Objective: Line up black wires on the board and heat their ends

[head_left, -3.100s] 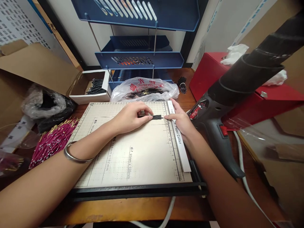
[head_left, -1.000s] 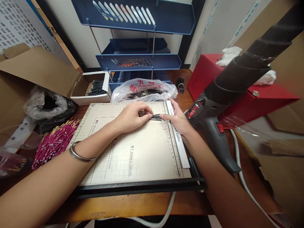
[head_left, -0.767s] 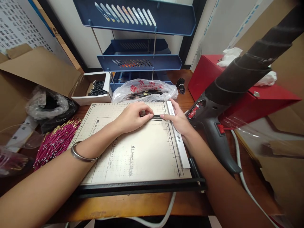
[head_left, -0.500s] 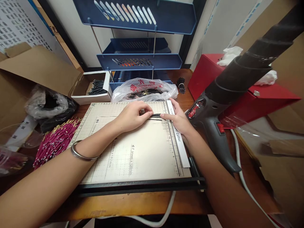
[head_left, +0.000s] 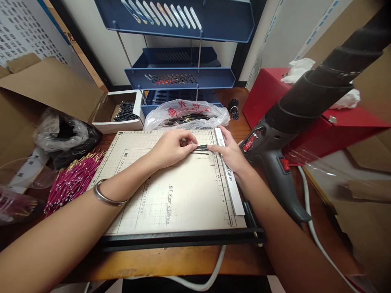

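Two fingertips [head_left: 190, 149] of our left hand [head_left: 171, 148] pinch black strips [head_left: 202, 147] toward one o'clock on the paper cutter [head_left: 189, 203]; most look gathered, one lies slightly apart, not yet aligned. Our right hand [head_left: 233, 158], thumb and forefinger spread, touches their other ends.

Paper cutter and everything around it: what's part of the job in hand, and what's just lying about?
In use:
- thin black pieces at the left hand's fingertips
- paper cutter beneath, right hand at its edge

Apparently just lying about:
- grey tool with red switch
- red box
- magenta sticks
- blue rack
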The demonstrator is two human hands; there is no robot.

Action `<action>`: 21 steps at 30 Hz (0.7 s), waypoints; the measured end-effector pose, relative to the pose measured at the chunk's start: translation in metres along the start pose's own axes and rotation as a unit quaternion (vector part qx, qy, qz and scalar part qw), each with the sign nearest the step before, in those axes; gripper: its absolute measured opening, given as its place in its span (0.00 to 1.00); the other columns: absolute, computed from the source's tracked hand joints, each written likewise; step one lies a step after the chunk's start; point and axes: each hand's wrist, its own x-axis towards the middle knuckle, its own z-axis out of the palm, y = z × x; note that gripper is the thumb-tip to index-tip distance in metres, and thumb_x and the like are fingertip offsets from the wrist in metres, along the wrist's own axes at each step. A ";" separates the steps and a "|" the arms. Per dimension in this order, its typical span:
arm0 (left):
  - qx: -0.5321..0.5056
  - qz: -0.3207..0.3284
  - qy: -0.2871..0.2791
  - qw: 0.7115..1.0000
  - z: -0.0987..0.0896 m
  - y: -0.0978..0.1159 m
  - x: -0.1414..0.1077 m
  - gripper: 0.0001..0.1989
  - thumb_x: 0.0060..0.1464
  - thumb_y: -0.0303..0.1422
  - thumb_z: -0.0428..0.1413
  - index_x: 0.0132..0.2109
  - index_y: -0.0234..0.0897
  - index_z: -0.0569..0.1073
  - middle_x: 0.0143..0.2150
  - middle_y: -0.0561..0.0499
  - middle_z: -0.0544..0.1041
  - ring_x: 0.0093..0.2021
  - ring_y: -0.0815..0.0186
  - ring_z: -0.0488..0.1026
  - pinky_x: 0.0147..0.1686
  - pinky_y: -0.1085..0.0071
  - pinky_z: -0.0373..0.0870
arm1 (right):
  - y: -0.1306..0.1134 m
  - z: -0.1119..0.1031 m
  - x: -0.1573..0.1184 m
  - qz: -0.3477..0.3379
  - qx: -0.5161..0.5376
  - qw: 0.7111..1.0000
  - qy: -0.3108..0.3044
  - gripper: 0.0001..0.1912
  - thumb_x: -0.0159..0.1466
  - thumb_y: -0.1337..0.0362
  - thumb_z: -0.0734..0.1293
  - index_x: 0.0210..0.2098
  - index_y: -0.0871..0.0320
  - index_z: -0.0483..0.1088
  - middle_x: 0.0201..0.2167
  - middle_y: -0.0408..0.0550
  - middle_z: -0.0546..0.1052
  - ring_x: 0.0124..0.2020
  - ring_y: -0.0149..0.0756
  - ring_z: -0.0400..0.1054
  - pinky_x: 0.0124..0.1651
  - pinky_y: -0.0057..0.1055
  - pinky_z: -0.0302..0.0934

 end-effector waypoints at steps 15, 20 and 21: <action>0.020 0.031 -0.003 0.999 0.002 0.000 0.003 0.08 0.61 0.30 0.62 0.42 0.35 0.86 0.38 0.48 0.83 0.39 0.62 0.74 0.41 0.66 0.67 | -0.005 0.002 0.000 0.005 -0.016 1.000 0.016 0.54 0.46 0.58 0.77 0.71 0.54 0.59 0.70 0.57 0.74 0.75 0.56 0.64 0.79 0.53 0.60; 0.017 0.023 -0.010 1.000 0.003 0.001 0.004 0.09 0.62 0.31 0.61 0.42 0.35 0.86 0.39 0.47 0.84 0.38 0.62 0.74 0.41 0.65 0.67 | -0.004 0.001 0.000 -0.004 -0.025 1.000 0.003 0.56 0.44 0.60 0.78 0.70 0.53 0.59 0.70 0.57 0.74 0.73 0.56 0.67 0.78 0.53 0.61; 0.016 0.019 -0.010 1.000 0.003 0.001 0.004 0.09 0.62 0.31 0.61 0.42 0.35 0.86 0.40 0.47 0.84 0.38 0.62 0.74 0.41 0.65 0.67 | -0.004 0.000 0.000 -0.006 -0.023 1.000 -0.002 0.56 0.44 0.60 0.78 0.70 0.53 0.59 0.70 0.57 0.74 0.72 0.56 0.68 0.78 0.53 0.61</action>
